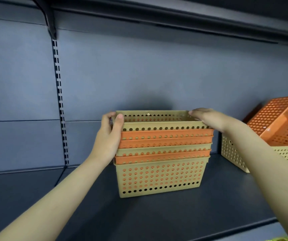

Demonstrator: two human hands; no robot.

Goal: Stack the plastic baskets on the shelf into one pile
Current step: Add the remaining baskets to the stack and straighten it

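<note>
A pile of several nested perforated baskets (160, 178), tan and orange, stands in the middle of the dark shelf (91, 206). The top basket (157, 126) is tan and sits in the pile. My left hand (109, 136) grips its left end, thumb over the rim. On its right rim lies my right hand (209, 119), fingers flat over the far corner. To the right, an orange basket (279, 122) leans tilted in another tan basket (233, 153), apart from the pile.
The grey back panel (139, 75) rises right behind the pile, with a slotted upright (60, 105) at left. An upper shelf (174, 16) overhangs. Bare shelf board lies left of and in front of the pile.
</note>
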